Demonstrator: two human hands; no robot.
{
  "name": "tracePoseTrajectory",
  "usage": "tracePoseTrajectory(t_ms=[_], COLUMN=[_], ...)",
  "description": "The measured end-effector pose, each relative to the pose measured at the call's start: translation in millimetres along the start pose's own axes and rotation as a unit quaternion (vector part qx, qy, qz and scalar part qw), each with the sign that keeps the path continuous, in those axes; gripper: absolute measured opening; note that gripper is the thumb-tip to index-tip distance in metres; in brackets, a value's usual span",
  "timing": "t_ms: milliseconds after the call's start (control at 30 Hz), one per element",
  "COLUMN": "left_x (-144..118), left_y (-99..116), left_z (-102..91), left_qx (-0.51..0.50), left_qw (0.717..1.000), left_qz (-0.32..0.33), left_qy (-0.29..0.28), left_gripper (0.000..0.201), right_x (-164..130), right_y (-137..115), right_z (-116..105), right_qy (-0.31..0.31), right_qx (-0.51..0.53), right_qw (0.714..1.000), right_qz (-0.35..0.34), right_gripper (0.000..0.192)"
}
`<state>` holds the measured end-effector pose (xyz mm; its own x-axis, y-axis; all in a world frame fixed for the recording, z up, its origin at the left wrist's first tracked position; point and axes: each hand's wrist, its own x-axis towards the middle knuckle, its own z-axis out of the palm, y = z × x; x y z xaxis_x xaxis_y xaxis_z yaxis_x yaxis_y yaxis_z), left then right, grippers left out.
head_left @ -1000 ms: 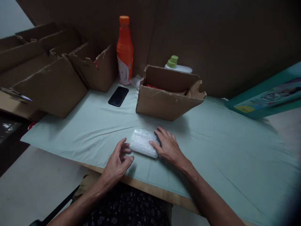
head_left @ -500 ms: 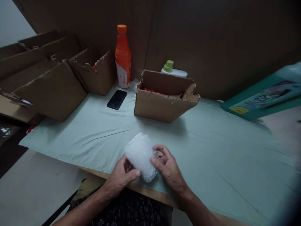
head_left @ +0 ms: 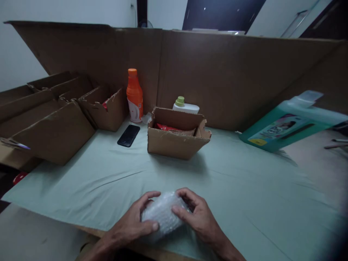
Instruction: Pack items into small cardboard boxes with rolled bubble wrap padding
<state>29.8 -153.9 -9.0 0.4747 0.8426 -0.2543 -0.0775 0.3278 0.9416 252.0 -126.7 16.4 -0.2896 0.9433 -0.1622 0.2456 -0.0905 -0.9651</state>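
The left hand (head_left: 130, 226) and the right hand (head_left: 199, 217) hold a bubble-wrapped packet (head_left: 163, 214) between them, with the fingers (head_left: 148, 197) of both hands curled around its two ends, at the near edge of the worktop (head_left: 244, 195) covered with a pale green sheet. Beyond the fingers stands an open cardboard box (head_left: 176, 136). A black phone (head_left: 128, 135) and an orange bottle (head_left: 134, 96) are further, to the left of the box.

Left hand (head_left: 130, 226) and right hand (head_left: 199, 217): bare, no rings, gloves or watch seen; wrists uncovered, no sleeves shown near the table edge (head_left: 81, 228).
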Motion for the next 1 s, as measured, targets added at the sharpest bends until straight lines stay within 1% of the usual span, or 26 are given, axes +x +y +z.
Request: tracePoseTrajectory(t_ms=[33, 67, 100, 167, 200, 233, 267, 300, 333, 367, 400, 467, 500, 567, 600, 633, 667, 700, 733, 767, 800, 833, 867, 900, 967, 1000], left_x=[1, 3, 5, 10, 12, 15, 17, 18, 19, 20, 21, 23, 25, 32, 38, 46, 56, 68, 81, 94, 105, 116, 123, 128, 130, 129], left_y=[-2, -3, -4, -3, -2, 0, 2, 3, 5, 5, 7, 12, 17, 38, 53, 71, 90, 109, 126, 139, 147, 150, 148, 143, 126, 117], left_z=[-1.8, -3.4, -4.5, -5.4, -5.2, -4.8, -4.2, -3.6, -3.2, -3.3, -4.2, -9.1, -13.3, -24.1, -29.9, -35.5, -40.4, -44.6, -47.9, -50.2, -51.8, -52.7, -53.2, -53.5, -54.2, -54.8], left_qx=[-0.037, -0.059, -0.063, -0.032, -0.01, 0.012, 0.034, 0.06, 0.092, 0.128, 0.167, 0.245, 0.282, 0.351, 0.389, 0.427, 0.465, 0.503, 0.535, 0.564, 0.591, 0.612, 0.626, 0.631, 0.621, 0.612], left_qw=[0.999, 0.998, 0.998, 0.998, 0.998, 0.998, 0.999, 0.998, 0.995, 0.991, 0.984, 0.965, 0.954, 0.93, 0.91, 0.881, 0.84, 0.789, 0.739, 0.697, 0.666, 0.646, 0.637, 0.635, 0.642, 0.645], left_qz=[0.006, 0.013, 0.018, 0.027, 0.027, 0.025, 0.021, 0.019, 0.021, 0.026, 0.034, 0.047, 0.054, 0.096, 0.142, 0.202, 0.271, 0.332, 0.376, 0.397, 0.404, 0.404, 0.402, 0.402, 0.413, 0.421], left_qy=[0.001, 0.003, 0.012, 0.041, 0.051, 0.049, 0.034, 0.01, -0.017, -0.041, -0.059, -0.081, -0.083, -0.058, -0.024, 0.021, 0.073, 0.12, 0.161, 0.194, 0.21, 0.212, 0.204, 0.192, 0.177, 0.179], left_gripper=[0.084, 0.09, 0.087, 0.07, 0.062, 0.056, 0.054, 0.053, 0.054, 0.055, 0.057, 0.061, 0.063, 0.074, 0.079, 0.081, 0.077, 0.072, 0.068, 0.062, 0.051, 0.039, 0.027, 0.022, 0.023, 0.024], right_x=[2, 3, 4, 6, 6, 6, 6, 6, 7, 7, 8, 9, 10, 11, 11, 12, 13, 15, 18, 21, 26, 33, 40, 48, 67, 77], right_y=[1, 2, 2, 1, 0, -3, -6, -9, -12, -16, -19, -26, -29, -40, -46, -53, -61, -69, -76, -83, -90, -96, -101, -107, -118, -124], right_z=[1, 0, -3, -12, -18, -25, -31, -36, -39, -41, -42, -43, -45, -55, -65, -77, -91, -107, -122, -137, -150, -160, -169, -175, -180, -179], right_qy=[0.029, 0.042, 0.042, 0.002, -0.022, -0.04, -0.054, -0.068, -0.085, -0.107, -0.134, -0.169, -0.17, -0.143, -0.122, -0.096, -0.064, -0.024, 0.022, 0.071, 0.124, 0.173, 0.217, 0.252, 0.282, 0.274], right_qx=[0.027, 0.048, 0.058, 0.043, 0.026, 0.006, -0.017, -0.044, -0.074, -0.109, -0.145, -0.216, -0.244, -0.278, -0.284, -0.281, -0.271, -0.253, -0.228, -0.198, -0.167, -0.137, -0.112, -0.094, -0.083, -0.087], right_qw=[0.999, 0.998, 0.997, 0.999, 0.999, 0.999, 0.998, 0.997, 0.994, 0.988, 0.98, 0.962, 0.955, 0.95, 0.951, 0.954, 0.959, 0.965, 0.97, 0.972, 0.971, 0.967, 0.96, 0.952, 0.943, 0.945], right_qz=[0.003, 0.006, 0.009, 0.006, 0.002, -0.003, -0.004, -0.002, 0.003, 0.008, 0.012, 0.007, 0.0, -0.013, -0.02, -0.03, -0.045, -0.064, -0.083, -0.101, -0.117, -0.128, -0.137, -0.144, -0.154, -0.158], right_gripper=[0.031, 0.034, 0.036, 0.041, 0.047, 0.058, 0.071, 0.085, 0.095, 0.095, 0.09, 0.068, 0.057, 0.041, 0.037, 0.034, 0.033, 0.033, 0.033, 0.035, 0.038, 0.041, 0.044, 0.047, 0.047, 0.045])
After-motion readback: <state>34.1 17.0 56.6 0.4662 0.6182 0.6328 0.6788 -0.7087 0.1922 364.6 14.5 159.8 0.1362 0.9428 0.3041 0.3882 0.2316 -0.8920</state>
